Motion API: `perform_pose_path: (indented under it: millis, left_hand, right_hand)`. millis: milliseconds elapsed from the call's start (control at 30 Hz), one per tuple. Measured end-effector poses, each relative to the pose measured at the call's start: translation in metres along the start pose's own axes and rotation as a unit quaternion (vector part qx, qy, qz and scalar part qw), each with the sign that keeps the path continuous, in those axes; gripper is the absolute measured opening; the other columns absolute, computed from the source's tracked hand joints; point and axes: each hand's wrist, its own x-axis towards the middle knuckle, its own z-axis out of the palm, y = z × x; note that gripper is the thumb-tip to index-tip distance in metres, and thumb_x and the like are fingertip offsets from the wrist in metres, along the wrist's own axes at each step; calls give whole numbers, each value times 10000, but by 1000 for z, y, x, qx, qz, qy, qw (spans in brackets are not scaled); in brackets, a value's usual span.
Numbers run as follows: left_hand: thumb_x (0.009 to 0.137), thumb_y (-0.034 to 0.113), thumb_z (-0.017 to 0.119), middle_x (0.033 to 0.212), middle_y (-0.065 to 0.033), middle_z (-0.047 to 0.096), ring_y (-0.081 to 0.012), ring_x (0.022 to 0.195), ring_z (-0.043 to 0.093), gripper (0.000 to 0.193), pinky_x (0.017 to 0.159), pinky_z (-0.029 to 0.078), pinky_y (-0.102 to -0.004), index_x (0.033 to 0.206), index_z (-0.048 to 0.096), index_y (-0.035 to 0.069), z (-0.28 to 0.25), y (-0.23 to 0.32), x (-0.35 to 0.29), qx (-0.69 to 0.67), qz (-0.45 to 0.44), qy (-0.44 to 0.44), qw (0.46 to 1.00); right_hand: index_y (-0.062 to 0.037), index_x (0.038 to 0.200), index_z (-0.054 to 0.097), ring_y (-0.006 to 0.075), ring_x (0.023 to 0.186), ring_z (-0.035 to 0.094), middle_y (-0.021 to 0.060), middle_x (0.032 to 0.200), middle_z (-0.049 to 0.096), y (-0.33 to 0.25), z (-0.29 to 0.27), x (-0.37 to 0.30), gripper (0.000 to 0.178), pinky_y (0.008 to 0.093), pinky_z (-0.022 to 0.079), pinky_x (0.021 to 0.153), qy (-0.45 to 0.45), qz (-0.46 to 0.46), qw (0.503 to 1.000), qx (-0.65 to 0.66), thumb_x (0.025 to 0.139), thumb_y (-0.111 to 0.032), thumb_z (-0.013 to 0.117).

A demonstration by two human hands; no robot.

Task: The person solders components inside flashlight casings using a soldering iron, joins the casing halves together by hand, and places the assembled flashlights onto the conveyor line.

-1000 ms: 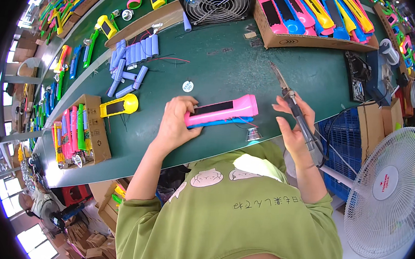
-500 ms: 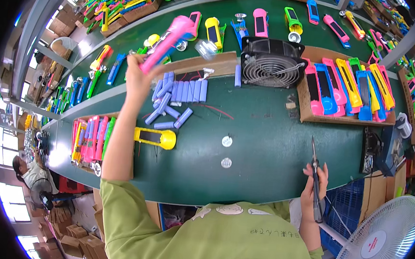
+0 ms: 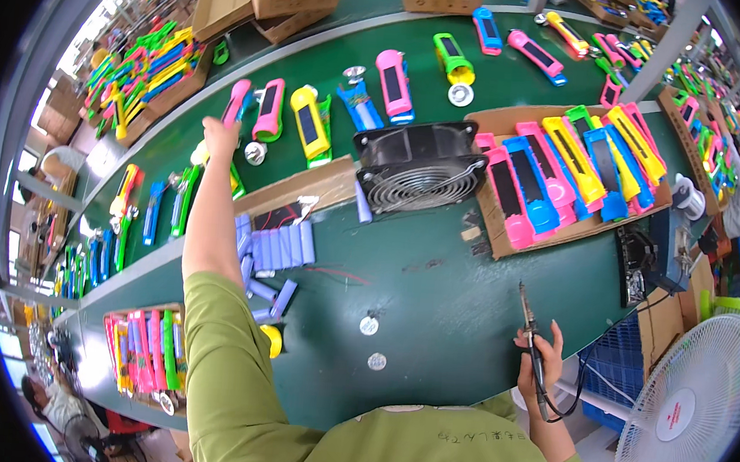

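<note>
My left hand (image 3: 219,138) is stretched far out over the green belt at the back, its fingers closed on the near end of a pink plastic flashlight casing (image 3: 237,100). That casing lies in the row beside another pink casing (image 3: 269,109) with a dark panel. My right hand (image 3: 541,356) holds a soldering iron (image 3: 533,335) with its tip pointing away over the workbench. Purple battery cells (image 3: 281,245) are grouped at the left middle of the bench. A yellow casing (image 3: 271,341) shows only partly beside my left sleeve.
A black fan unit (image 3: 417,166) stands at the bench's back edge. Right of it is a cardboard box (image 3: 507,241) of colourful casings; another filled box (image 3: 143,352) sits left. A solder spool (image 3: 690,198) and a white fan (image 3: 685,416) are at the right.
My left hand has carried the pink casing away from me, down to the belt. The whole view has shifted. My right hand still holds the soldering iron.
</note>
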Motion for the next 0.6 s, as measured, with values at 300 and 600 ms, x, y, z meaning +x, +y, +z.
perform_pose_path:
  millis: [300,600]
  left_hand:
    - [843,411,507,864,-197,609,-323,815,617,412,626,520,-397,953,486,15,-24,173,-53,204,263,-83,939]
    - [734,602,532,857,-257,613,-393,824,606,756,699,486,-455,1154,412,-15,25,244,-130,58,270,-256,926]
  right_hand:
    - [-31,1007,449,274,790,660,118,763,658,2,-3,0,186,535,249,993,-11,-17,1000,-16,845,-106,502]
    - [-130,1026,536,182,569,583,15,646,598,19,2,-10,435,470,328,971,3,-36,997,-67,628,-6,663]
